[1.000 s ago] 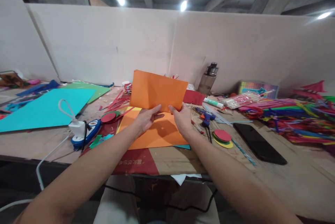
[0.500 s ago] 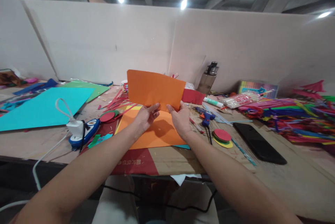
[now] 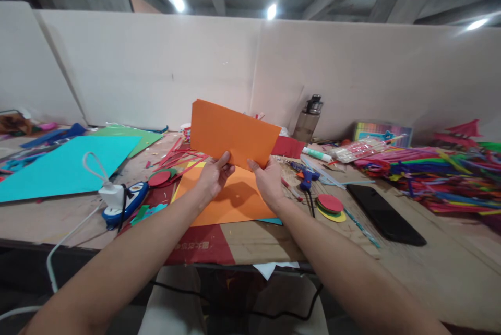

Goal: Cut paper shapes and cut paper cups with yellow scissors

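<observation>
An orange sheet of paper (image 3: 235,134), apparently folded, is held up off the table by its lower edge. My left hand (image 3: 215,178) pinches it near the lower middle, thumb on the near face. Closed on its lower right corner is my right hand (image 3: 268,181), also with the thumb in front. Some fingers of both hands are hidden behind the paper. Below lies another orange sheet (image 3: 230,207) flat on the cardboard, with yellow and blue sheets showing at its edges.
Left of my arms are a blue power strip (image 3: 127,207), a turquoise sheet (image 3: 74,163) and red and green discs (image 3: 159,178). To the right lie a glue gun (image 3: 308,178), stacked paper discs (image 3: 330,204), a black phone (image 3: 385,215) and colourful pipe cleaners (image 3: 422,173). Behind stands a bottle (image 3: 308,121).
The raised orange sheet has tilted, its right side lower and its left corner higher. Both hands keep their grip. The view has shifted slightly.
</observation>
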The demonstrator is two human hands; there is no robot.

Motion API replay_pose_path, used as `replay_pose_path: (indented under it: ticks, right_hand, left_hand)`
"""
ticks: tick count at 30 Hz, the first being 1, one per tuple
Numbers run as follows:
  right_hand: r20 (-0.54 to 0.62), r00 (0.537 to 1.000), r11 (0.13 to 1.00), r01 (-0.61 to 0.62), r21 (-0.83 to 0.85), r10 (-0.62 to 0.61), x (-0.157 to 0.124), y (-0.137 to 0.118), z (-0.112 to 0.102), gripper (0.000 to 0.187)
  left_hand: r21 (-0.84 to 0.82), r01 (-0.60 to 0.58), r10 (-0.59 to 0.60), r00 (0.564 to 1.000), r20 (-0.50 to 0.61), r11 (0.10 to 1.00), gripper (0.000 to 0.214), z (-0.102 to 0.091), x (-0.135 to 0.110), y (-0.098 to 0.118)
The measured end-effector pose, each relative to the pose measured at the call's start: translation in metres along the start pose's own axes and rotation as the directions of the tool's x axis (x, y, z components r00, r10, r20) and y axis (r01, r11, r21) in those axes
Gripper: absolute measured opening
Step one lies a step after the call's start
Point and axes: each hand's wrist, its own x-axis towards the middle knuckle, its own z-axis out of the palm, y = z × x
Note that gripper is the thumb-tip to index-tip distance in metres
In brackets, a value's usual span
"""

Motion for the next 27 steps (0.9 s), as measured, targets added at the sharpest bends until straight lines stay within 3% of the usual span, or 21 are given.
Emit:
replay_pose_path:
  ticks: [8,14,22,27]
  right_hand:
    - [0.037,0.998,0.993,-0.044,0.107,0.04,0.002,0.004,0.0,0.032]
    - [0.033,0.996,0.994,-0.089,0.071,0.087,0.004,0.007,-0.002,0.027]
    - [0.048,0.993,0.989,-0.108,0.103,0.104,0.003,0.003,-0.001,0.023]
    - [0.043,0.954,0.949,-0.3,0.099,0.298,0.004,0.012,-0.003,0.032]
  left_hand:
    - [-0.025,-0.005,0.002,0.996,-0.084,1.0,0.021,0.004,0.0,0.001]
    - [-0.022,-0.009,0.007,0.996,-0.093,1.0,0.027,0.003,0.001,0.002]
    - [-0.009,-0.046,0.044,0.988,-0.147,0.999,0.019,0.004,0.001,0.001]
    - [0.048,0.002,0.007,0.984,-0.177,0.999,0.024,-0.003,0.002,-0.007]
